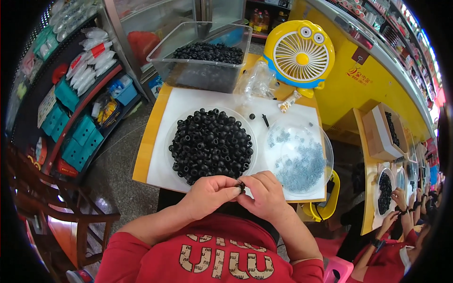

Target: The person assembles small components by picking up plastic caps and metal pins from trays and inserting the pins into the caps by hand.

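My left hand (210, 192) and my right hand (265, 193) meet at the near edge of the table, fingertips pinched together on one small black ring-shaped part (241, 187). Just beyond them a clear round dish (171, 134) holds a heap of the same black ring parts (211, 144). To its right a second clear round dish (325, 146) carries a thin scatter of tiny grey pieces (297, 162). Both dishes rest on a white sheet (188, 101) over the yellow table.
A clear rectangular bin (163, 49) with more black parts stands at the table's far side, beside a yellow desk fan (300, 55) and a crumpled clear bag (258, 80). Loose black bits (265, 120) lie on the sheet. Other people's hands (401, 198) work at the right.
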Available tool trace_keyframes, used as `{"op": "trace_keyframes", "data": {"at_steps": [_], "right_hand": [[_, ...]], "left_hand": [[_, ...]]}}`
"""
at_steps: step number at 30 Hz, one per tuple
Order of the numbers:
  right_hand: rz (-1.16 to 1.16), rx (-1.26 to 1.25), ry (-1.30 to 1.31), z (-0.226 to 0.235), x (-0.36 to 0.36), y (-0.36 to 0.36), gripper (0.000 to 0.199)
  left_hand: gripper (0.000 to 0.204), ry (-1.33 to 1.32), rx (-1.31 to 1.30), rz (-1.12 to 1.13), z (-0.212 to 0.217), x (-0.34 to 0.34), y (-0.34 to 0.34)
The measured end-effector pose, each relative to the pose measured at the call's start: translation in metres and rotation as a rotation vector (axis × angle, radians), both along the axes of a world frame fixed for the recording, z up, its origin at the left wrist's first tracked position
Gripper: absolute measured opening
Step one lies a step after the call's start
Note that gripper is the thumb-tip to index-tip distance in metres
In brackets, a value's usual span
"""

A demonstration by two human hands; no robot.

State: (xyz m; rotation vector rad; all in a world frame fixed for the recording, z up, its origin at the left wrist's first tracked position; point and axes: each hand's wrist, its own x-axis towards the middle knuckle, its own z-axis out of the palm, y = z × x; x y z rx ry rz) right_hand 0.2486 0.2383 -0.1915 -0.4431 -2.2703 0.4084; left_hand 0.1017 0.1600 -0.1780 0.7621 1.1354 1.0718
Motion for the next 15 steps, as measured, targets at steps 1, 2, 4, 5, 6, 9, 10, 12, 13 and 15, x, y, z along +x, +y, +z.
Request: {"op": "trace_keyframes", "data": {"at_steps": [1,2,4,5,6,9,10,12,13,15], "right_hand": [[-0.001,0.001,-0.001,0.0,0.001,0.0,0.031],[0.008,0.019,-0.018,0.0,0.002,0.0,0.034],[0.018,0.036,-0.035,0.0,0.003,-0.002,0.038],[0.025,0.039,-0.045,0.0,0.003,-0.003,0.038],[0.032,0.043,-0.054,0.0,0.003,-0.003,0.038],[0.042,0.064,-0.06,0.001,0.002,-0.005,0.037],[0.043,0.064,-0.06,0.001,0.002,-0.006,0.037],[0.032,0.067,-0.071,-0.001,0.001,-0.007,0.03],[0.036,0.068,-0.072,-0.001,0.001,-0.007,0.03],[0.022,0.075,-0.08,-0.003,0.0,-0.007,0.027]], "left_hand": [[0.02,0.08,0.028,0.016,0.0,0.0,-0.001],[0.02,0.079,0.029,0.016,0.0,0.001,-0.002],[0.02,0.208,0.083,0.01,-0.001,0.001,-0.005],[0.02,0.208,0.082,0.011,0.0,0.002,-0.007],[0.02,0.252,0.091,0.011,0.003,0.002,-0.008],[0.02,0.349,0.127,0.011,0.009,0.003,-0.013],[0.02,0.401,0.154,0.011,0.01,0.003,-0.014],[0.02,0.338,0.141,0.028,0.006,0.003,-0.013],[0.02,0.275,0.129,0.044,0.004,0.004,-0.013],[0.02,0.15,0.084,0.067,0.003,0.006,-0.01]]}}
